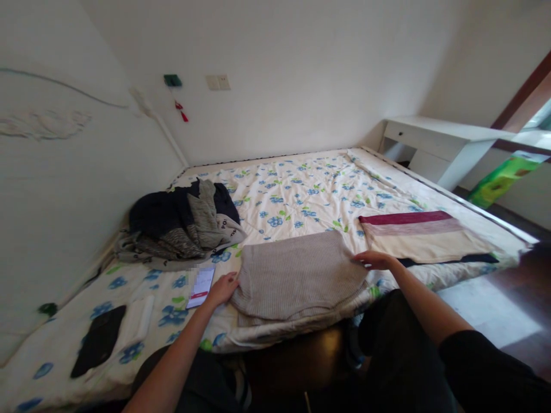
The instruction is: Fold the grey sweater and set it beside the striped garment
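A folded beige knitted sweater (297, 275) lies on the floral bedsheet (301, 195) near the bed's front edge. My left hand (221, 288) rests at the sweater's left edge, fingers curled onto the fabric. My right hand (373, 259) touches its upper right corner with fingers stretched out flat. To the right lies a folded cream garment with maroon stripes (419, 236).
A heap of dark and grey clothes (183, 226) sits at the bed's left by the wall. A phone (201, 286) lies beside my left hand, with a black flat item (99, 339) and a white item (138, 317) further left. A white desk (443, 143) stands at the right.
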`<action>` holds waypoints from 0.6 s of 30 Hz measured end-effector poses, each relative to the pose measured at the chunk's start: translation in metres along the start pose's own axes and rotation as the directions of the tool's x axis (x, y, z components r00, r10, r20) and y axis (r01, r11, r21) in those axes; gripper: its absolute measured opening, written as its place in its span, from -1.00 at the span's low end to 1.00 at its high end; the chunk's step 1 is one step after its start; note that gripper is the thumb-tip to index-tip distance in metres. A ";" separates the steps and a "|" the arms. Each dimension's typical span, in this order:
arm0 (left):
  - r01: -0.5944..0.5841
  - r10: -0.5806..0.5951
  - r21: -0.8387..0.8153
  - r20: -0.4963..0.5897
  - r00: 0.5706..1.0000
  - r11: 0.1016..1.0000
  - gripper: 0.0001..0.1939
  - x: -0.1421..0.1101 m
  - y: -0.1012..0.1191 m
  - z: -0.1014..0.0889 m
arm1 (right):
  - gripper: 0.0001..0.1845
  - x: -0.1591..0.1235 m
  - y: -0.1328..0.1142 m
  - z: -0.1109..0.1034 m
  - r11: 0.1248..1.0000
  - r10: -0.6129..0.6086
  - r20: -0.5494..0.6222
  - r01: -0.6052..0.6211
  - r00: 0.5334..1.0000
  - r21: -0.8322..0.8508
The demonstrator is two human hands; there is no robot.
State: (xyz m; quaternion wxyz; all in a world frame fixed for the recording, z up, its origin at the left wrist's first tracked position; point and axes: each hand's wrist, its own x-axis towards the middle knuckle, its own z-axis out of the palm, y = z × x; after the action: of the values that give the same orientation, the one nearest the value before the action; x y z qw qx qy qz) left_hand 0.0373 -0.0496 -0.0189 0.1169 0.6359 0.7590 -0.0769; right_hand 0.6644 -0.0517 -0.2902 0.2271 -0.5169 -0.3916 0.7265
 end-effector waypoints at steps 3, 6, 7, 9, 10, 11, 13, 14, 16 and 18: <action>0.226 -0.193 -0.334 0.132 0.972 0.915 -0.41 -0.023 0.004 0.003 | -0.63 -0.017 0.008 0.007 0.986 0.071 0.029 -0.075 0.997 0.147; 0.314 -0.205 -0.560 0.251 0.946 0.766 -0.44 -0.043 0.018 0.014 | -0.63 -0.022 0.009 0.022 0.987 0.147 0.040 -0.149 0.988 0.067; 0.298 -0.196 -0.559 0.235 0.952 0.774 -0.47 -0.048 0.022 0.016 | -0.63 -0.021 0.009 0.026 0.988 0.153 -0.002 -0.153 0.988 0.011; 0.223 -0.186 -0.407 0.127 0.974 0.886 -0.56 -0.055 0.029 0.017 | -0.66 -0.020 0.008 0.034 0.985 0.104 -0.145 -0.121 0.984 -0.120; 0.187 -0.178 -0.274 0.058 0.982 0.943 -0.60 -0.056 0.031 0.016 | -0.67 -0.019 0.007 0.036 0.975 0.060 -0.222 -0.104 0.973 -0.194; 0.163 -0.165 -0.136 -0.001 0.986 0.977 -0.62 -0.057 0.032 0.013 | -0.67 -0.019 0.007 0.037 0.960 0.021 -0.278 -0.097 0.960 -0.264; 0.147 -0.143 0.061 -0.065 0.988 0.987 -0.62 -0.058 0.032 0.008 | -0.65 -0.020 0.007 0.037 0.924 -0.018 -0.323 -0.108 0.946 -0.367; 0.143 -0.135 0.105 -0.080 0.988 0.984 -0.61 -0.058 0.032 0.006 | -0.64 -0.020 0.007 0.037 0.905 -0.030 -0.329 -0.114 0.944 -0.409; 0.140 -0.129 0.117 -0.101 0.986 0.983 -0.60 -0.059 0.033 0.004 | -0.67 -0.021 0.006 0.036 0.863 -0.109 -0.354 -0.089 0.929 -0.497; 0.166 -0.156 0.056 -0.151 0.976 0.985 -0.59 -0.061 0.036 0.006 | -0.74 -0.022 0.005 0.036 0.825 -0.237 -0.382 -0.022 0.893 -0.565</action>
State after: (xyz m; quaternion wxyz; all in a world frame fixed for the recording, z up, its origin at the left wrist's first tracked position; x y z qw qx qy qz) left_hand 0.0831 -0.1024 -0.0066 0.0326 0.5799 0.8115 -0.0650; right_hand 0.6389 -0.0825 -0.2757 0.1904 -0.6858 -0.5537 0.4322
